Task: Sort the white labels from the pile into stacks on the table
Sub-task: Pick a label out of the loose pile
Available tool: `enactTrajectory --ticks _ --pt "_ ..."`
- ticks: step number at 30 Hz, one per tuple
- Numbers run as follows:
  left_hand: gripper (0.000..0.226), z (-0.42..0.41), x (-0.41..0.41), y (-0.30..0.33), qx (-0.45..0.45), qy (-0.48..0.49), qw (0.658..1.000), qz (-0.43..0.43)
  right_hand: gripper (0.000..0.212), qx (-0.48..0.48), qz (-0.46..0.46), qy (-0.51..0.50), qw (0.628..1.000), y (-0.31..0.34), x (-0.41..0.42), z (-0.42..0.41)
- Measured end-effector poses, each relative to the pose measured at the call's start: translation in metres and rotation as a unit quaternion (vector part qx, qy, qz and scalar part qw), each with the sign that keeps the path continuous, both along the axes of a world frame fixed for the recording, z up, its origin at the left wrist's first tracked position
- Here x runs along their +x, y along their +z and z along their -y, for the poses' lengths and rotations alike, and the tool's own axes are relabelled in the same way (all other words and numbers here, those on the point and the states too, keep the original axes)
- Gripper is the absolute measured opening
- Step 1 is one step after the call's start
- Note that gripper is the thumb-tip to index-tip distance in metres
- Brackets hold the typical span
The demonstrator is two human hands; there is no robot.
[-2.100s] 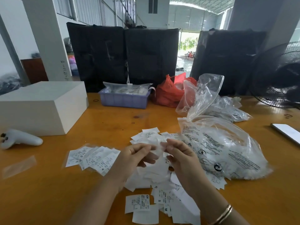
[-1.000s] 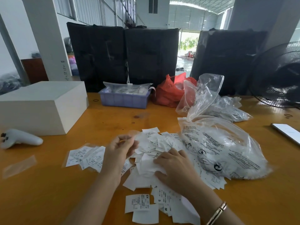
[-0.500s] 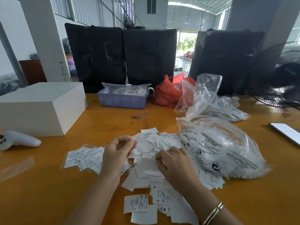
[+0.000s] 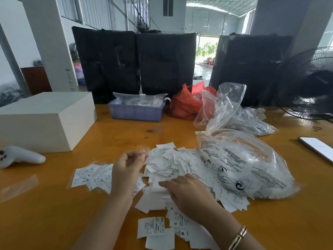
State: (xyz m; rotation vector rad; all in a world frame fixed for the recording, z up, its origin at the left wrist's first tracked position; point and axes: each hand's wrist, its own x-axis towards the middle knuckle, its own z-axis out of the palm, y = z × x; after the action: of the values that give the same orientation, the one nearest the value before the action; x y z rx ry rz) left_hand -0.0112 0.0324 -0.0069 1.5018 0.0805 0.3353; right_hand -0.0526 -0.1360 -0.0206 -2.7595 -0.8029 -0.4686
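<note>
The right hand (image 4: pixel 187 193) has flattened onto the label pile (image 4: pixel 173 165); the left hand (image 4: pixel 128 166) stays loosely curled.

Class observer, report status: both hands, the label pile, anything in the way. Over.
Left hand raised, fingers curled, contents unclear. Right hand flat on the label pile. Printed plastic bag crowding the pile's right edge.

The worktop (image 4: pixel 54 204) is glossy orange-stained wood. The labels (image 4: pixel 165 163) are matt white paper with black print, beside a clear, crinkled, shiny plastic bag (image 4: pixel 252 165). The crate (image 4: pixel 137 112) is ribbed lilac plastic, and the bangle (image 4: pixel 237 237) gleams like metal.
</note>
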Motion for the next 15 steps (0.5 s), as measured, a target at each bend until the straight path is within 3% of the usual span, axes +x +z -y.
enactTrajectory --ticks 5,10,13,15 --pt "0.004 0.002 -0.005 0.002 0.036 0.005 0.999 0.024 0.041 0.044 0.001 -0.007 0.999 0.0 -0.001 -0.005" --pt "0.004 0.004 -0.007 0.004 0.073 -0.006 0.996 0.044 0.023 0.07 -0.081 0.002 0.994 -0.004 -0.002 -0.001" --pt "0.007 0.005 -0.009 0.005 0.091 -0.017 0.994 0.06 0.019 0.157 -0.115 -0.024 0.98 0.002 -0.004 0.0" --pt "0.008 0.005 -0.009 0.006 0.11 -0.036 0.991 0.069 0.016 0.268 -0.107 -0.054 0.956 0.011 -0.007 0.002"
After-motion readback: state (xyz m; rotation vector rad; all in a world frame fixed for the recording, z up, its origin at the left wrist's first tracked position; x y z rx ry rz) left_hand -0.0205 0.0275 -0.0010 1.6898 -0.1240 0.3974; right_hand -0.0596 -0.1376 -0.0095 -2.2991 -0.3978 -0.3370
